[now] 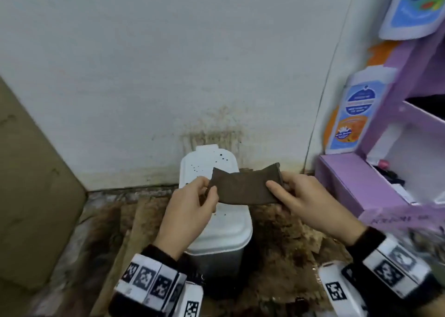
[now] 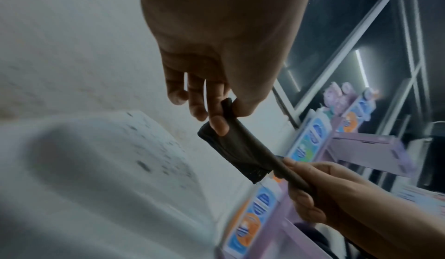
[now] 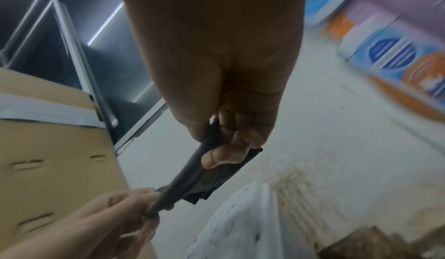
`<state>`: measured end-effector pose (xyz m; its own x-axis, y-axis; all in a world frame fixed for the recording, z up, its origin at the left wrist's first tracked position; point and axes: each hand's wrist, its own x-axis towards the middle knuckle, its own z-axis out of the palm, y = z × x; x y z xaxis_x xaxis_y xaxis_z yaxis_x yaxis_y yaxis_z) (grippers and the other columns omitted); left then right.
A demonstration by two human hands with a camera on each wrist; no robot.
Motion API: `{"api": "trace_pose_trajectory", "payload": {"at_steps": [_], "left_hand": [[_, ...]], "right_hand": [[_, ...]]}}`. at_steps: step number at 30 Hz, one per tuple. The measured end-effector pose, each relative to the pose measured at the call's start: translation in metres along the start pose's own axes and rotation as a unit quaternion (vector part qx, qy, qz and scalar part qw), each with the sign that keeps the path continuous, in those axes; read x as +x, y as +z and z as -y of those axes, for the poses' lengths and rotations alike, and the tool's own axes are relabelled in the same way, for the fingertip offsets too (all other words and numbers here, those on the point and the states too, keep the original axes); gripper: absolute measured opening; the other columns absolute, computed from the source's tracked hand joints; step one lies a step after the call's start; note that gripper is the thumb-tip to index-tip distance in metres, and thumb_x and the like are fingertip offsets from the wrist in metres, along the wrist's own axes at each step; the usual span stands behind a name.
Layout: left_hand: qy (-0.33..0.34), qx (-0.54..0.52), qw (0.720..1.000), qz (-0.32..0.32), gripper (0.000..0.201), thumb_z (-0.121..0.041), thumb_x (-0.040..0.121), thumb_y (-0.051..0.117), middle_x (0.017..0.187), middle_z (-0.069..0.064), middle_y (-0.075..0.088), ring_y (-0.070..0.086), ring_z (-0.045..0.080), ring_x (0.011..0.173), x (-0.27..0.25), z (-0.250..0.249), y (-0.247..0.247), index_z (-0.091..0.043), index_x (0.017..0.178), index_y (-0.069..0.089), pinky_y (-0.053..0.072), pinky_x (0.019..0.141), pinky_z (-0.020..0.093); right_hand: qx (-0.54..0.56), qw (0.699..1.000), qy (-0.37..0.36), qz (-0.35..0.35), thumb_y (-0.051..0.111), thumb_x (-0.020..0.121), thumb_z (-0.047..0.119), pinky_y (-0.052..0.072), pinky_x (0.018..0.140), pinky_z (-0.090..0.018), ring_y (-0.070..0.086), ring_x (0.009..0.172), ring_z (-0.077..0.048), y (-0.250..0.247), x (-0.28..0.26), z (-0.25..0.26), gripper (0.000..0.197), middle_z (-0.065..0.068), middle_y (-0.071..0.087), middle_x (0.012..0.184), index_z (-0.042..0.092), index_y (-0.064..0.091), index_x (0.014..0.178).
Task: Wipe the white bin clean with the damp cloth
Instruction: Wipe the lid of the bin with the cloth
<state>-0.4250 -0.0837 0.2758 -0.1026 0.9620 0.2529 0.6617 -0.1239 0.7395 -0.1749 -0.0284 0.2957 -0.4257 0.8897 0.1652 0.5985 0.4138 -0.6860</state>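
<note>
A white bin (image 1: 228, 230) with a closed, dark-speckled lid stands on the floor against the wall; its lid (image 2: 115, 160) shows in the left wrist view and its lid (image 3: 240, 221) in the right wrist view. Above it I hold a folded dark brown cloth (image 1: 243, 186) stretched flat between both hands. My left hand (image 1: 204, 191) pinches its left end; my right hand (image 1: 277, 186) pinches its right end. The cloth (image 2: 240, 149) hangs clear of the lid. The cloth (image 3: 204, 179) is taut between thumbs and fingers.
A brown cardboard box (image 1: 31, 184) stands at the left. A purple shelf unit (image 1: 375, 184) with bright product signs stands at the right. The wall (image 1: 216, 128) behind the bin is stained. Dirty brown debris (image 1: 284, 249) covers the floor around the bin.
</note>
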Motion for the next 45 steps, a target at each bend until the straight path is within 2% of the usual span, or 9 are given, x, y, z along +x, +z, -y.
{"api": "trace_pose_trajectory", "payload": {"at_steps": [6, 12, 21, 26, 28, 32, 35, 38, 45], "left_hand": [[-0.025, 0.027, 0.999, -0.031, 0.023, -0.031, 0.102, 0.053, 0.066, 0.004, 0.061, 0.056, 0.018, 0.057, -0.019, 0.039, -0.023, -0.015, 0.085, 0.055, 0.045, 0.059, 0.042], [-0.030, 0.031, 0.998, -0.039, 0.018, -0.024, 0.100, 0.058, 0.064, 0.007, 0.054, 0.046, 0.015, 0.052, -0.037, 0.052, -0.017, -0.014, 0.084, 0.055, 0.028, 0.050, 0.024], [-0.054, 0.076, 0.994, -0.049, 0.015, -0.026, 0.096, 0.063, 0.065, 0.000, 0.055, 0.057, 0.011, 0.067, -0.045, 0.066, -0.007, -0.022, 0.092, 0.049, 0.038, 0.053, 0.025], [-0.019, 0.110, 0.994, -0.015, 0.013, -0.028, 0.098, 0.059, 0.066, -0.003, 0.052, 0.054, 0.011, 0.064, -0.039, 0.074, -0.011, -0.027, 0.097, 0.045, 0.034, 0.050, 0.025], [-0.005, 0.134, 0.991, -0.008, 0.013, -0.031, 0.098, 0.057, 0.066, -0.004, 0.051, 0.053, 0.010, 0.063, -0.034, 0.073, -0.015, -0.032, 0.099, 0.044, 0.032, 0.050, 0.024], [0.031, 0.133, 0.991, 0.006, 0.012, -0.030, 0.097, 0.057, 0.069, -0.006, 0.053, 0.052, 0.008, 0.072, -0.021, 0.074, -0.017, -0.036, 0.102, 0.048, 0.043, 0.060, 0.032], [0.063, 0.133, 0.989, 0.011, 0.011, -0.031, 0.099, 0.057, 0.079, -0.010, 0.055, 0.052, 0.009, 0.081, -0.011, 0.080, -0.017, -0.035, 0.109, 0.057, 0.047, 0.071, 0.034], [0.058, 0.123, 0.991, -0.005, 0.022, -0.036, 0.100, 0.056, 0.096, -0.014, 0.052, 0.049, 0.009, 0.094, -0.005, 0.086, -0.012, -0.034, 0.121, 0.059, 0.043, 0.082, 0.030], [-0.049, 0.027, 0.998, 0.016, 0.074, -0.068, 0.093, 0.047, 0.153, -0.013, 0.031, 0.036, 0.006, 0.138, -0.023, 0.107, 0.008, -0.029, 0.154, 0.030, 0.034, 0.115, 0.035]], "right_hand": [[0.016, 0.999, -0.029, 0.034, 0.052, 0.107, 0.036, 0.042, 0.059, -0.015, 0.066, 0.060, -0.004, 0.051, 0.016, 0.013, 0.028, 0.005, 0.070, 0.064, 0.016, 0.060, 0.089], [-0.027, 0.998, -0.026, 0.051, 0.055, 0.106, 0.036, 0.038, 0.053, -0.016, 0.063, 0.058, -0.007, 0.069, 0.004, 0.008, 0.032, 0.005, 0.064, 0.058, 0.030, 0.052, 0.075], [-0.222, 0.969, 0.047, 0.099, 0.043, 0.102, 0.064, 0.036, 0.055, -0.035, 0.054, 0.061, -0.015, 0.079, -0.003, -0.002, 0.050, 0.003, 0.057, 0.068, 0.022, 0.046, 0.074], [-0.394, 0.919, 0.005, -0.008, 0.026, 0.094, 0.081, 0.045, 0.093, -0.041, 0.054, 0.113, -0.027, 0.080, -0.003, 0.001, 0.069, -0.002, 0.053, 0.120, 0.024, 0.048, 0.127], [-0.317, 0.941, -0.120, 0.023, 0.032, 0.100, 0.072, 0.037, 0.111, -0.043, 0.044, 0.133, -0.026, 0.079, 0.013, 0.001, 0.065, -0.005, 0.044, 0.141, 0.024, 0.041, 0.144], [-0.264, 0.912, -0.281, 0.140, 0.042, 0.107, 0.058, 0.018, 0.127, -0.036, 0.022, 0.156, -0.019, 0.100, 0.044, 0.002, 0.068, -0.003, 0.024, 0.169, 0.020, 0.027, 0.161], [-0.246, 0.924, -0.244, 0.159, 0.036, 0.109, 0.055, 0.008, 0.130, -0.033, 0.003, 0.162, -0.012, 0.122, 0.041, -0.002, 0.074, 0.001, 0.006, 0.176, 0.018, 0.009, 0.167], [-0.252, 0.948, -0.173, 0.084, 0.025, 0.110, 0.056, 0.013, 0.130, -0.037, 0.003, 0.162, -0.013, 0.139, 0.020, -0.005, 0.071, -0.001, 0.005, 0.176, 0.016, 0.012, 0.167], [-0.219, 0.970, 0.031, -0.097, 0.021, 0.110, 0.050, 0.024, 0.128, -0.043, 0.014, 0.161, -0.026, 0.180, -0.019, 0.016, 0.069, -0.012, 0.018, 0.173, 0.008, 0.020, 0.165]]}}
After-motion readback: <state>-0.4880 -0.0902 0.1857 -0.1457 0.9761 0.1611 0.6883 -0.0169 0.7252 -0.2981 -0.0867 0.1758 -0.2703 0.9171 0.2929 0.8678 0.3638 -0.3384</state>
